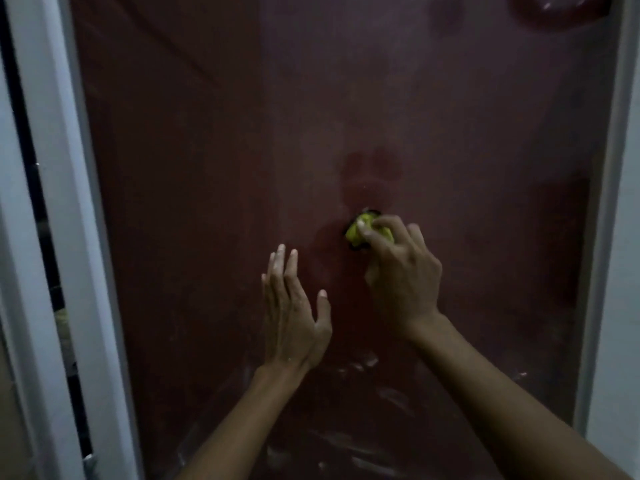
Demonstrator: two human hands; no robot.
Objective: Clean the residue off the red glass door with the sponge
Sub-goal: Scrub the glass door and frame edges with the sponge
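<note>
From the head view I have my right hand (398,268) curled around the yellow-green sponge (363,230), pressing it flat against the red glass door (207,168) near the middle of the pane, just below a darker smudged patch (372,174). My left hand (294,313) is spread with straight fingers beside it, lower and to the left; whether the fingertips touch the glass I cannot tell. The sponge looks soft and light, bunching under my fingers, so I judge it best held from behind with the fingertips spread over its back. The glass should be stiff, smooth and likely slick where wet, so I would press evenly rather than hard. Whitish streaks of residue (363,441) lie across the lower pane, and the pale door frame (65,202) runs down the left side
</note>
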